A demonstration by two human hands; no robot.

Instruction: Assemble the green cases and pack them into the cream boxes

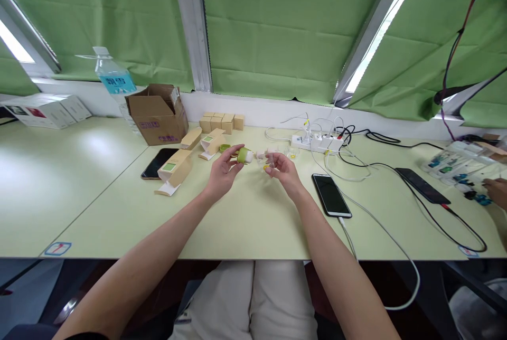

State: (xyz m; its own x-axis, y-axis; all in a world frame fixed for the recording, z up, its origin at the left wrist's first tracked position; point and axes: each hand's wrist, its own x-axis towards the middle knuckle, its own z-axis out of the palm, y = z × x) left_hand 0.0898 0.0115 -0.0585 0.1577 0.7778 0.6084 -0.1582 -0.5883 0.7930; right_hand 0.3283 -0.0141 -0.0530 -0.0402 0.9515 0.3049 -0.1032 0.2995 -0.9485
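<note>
Over the middle of the table, my left hand (222, 172) grips a small rounded green-and-white object (243, 156) between thumb and fingers, its white end turned to the right. Its exact kind does not show. Facing it, my right hand (285, 172) pinches a small clear plastic piece (261, 159) with a bit of yellow at its lower side. A narrow gap separates the two pieces. Just behind my left hand lies another small green piece (224, 147). An opened small carton (213, 142) and a second opened carton (176, 168) lie to the left, flaps out.
A large cardboard box (156, 118), a water bottle (114, 76) and a row of small closed boxes (222, 122) stand at the back. A black phone (160, 163) lies left. Right are a charging phone (331, 195), a power strip (317, 142), loose cables and another person's hand (497, 192).
</note>
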